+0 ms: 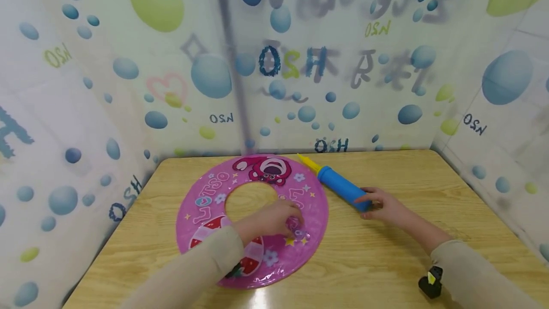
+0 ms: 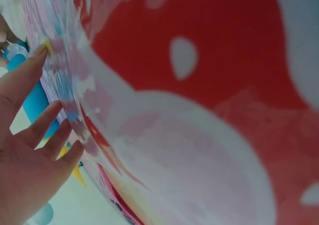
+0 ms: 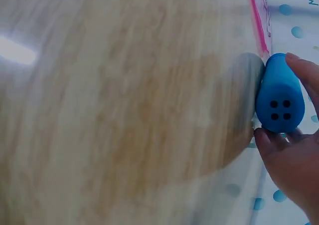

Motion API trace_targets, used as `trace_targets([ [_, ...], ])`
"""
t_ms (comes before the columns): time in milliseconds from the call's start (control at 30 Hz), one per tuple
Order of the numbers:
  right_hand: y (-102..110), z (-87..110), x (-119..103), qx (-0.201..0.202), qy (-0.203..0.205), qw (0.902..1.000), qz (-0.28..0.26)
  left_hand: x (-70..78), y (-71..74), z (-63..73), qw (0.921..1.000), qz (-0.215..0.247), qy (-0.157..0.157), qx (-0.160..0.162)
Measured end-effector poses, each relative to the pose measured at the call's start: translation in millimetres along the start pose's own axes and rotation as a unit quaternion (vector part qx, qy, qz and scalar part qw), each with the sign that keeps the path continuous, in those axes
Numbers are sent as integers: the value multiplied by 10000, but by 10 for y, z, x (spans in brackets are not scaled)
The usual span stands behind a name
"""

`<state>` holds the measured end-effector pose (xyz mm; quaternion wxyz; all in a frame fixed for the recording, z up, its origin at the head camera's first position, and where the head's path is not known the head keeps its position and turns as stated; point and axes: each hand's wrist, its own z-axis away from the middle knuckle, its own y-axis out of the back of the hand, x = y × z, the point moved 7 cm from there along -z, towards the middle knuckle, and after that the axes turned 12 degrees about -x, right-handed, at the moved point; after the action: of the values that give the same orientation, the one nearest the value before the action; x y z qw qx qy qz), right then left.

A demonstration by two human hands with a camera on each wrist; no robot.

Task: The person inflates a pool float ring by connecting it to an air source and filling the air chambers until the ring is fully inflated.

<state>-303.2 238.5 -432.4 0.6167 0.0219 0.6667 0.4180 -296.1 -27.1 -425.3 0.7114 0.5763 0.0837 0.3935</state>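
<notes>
A pink swim ring [image 1: 317, 194] with a bear and a strawberry slice printed on it lies flat on the wooden table. My left hand [image 1: 274, 218] reaches over its right part, fingertips near a clear plastic valve [image 1: 296, 228]. In the left wrist view, the thumb and fingers of that hand [image 2: 35, 140] are spread at the ring's surface. My right hand [image 1: 383, 209] grips the near end of a blue hand pump [image 1: 340, 187], whose yellow nozzle [image 1: 308, 162] points away to the left. The right wrist view shows the pump's end face [image 3: 280, 110] between thumb and fingers.
The wooden table [image 1: 386, 256] stands against walls [image 1: 351, 61] covered in blue and green bubble prints. A black device [image 1: 431, 283] sits by the right sleeve. The pump's nozzle end lies close along the ring's right edge.
</notes>
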Motion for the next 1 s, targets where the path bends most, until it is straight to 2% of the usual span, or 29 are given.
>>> trace_targets([
  [100, -23, -11, 22, -82, -129, 9999, 9, 33, 0, -28, 9998, 155, -77, -43],
  [367, 3, 7, 10, 150, -230, 9994, 199, 34, -7, -68, 9990, 397, 10, -215],
  [600, 26, 113, 43, 436, -245, 9987, -114, 33, 5, -53, 9966, 768, -111, -285],
  [800, 66, 304, 26, 748, -150, 9968, -230, 33, -9, -66, 9980, 516, -207, -293],
  [1000, 121, 421, 38, 976, -272, 9938, -464, 26, -14, -49, 9985, 414, -84, -346],
])
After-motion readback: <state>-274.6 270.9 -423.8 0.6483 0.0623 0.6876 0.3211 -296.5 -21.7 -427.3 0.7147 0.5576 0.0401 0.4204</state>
